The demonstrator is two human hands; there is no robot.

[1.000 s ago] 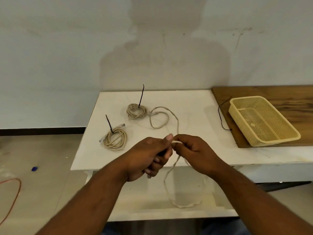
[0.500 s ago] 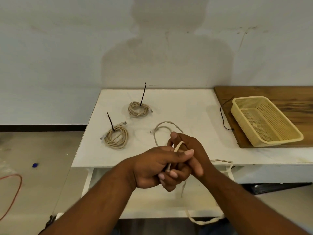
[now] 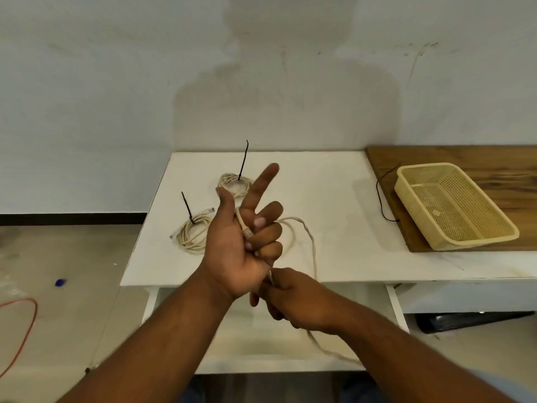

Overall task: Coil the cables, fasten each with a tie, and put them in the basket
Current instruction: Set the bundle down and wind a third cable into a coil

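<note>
- We are starting a coil: centre frame, our left hand (image 3: 241, 251) curls its lower fingers round the plug end of the cable (image 3: 313, 248), and our right hand (image 3: 293, 303) pinches it just below.
- Next, likely: winding even loops round the left hand.

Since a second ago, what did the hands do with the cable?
The left hand rose, palm toward the camera, index finger straightened, its other fingers gripping the cable by its plug end. The right hand dropped below it, pinching the cable. The cable's slack was pulled from the far table toward the hands. The far coil, near coil, basket and loose tie stayed put.
</note>
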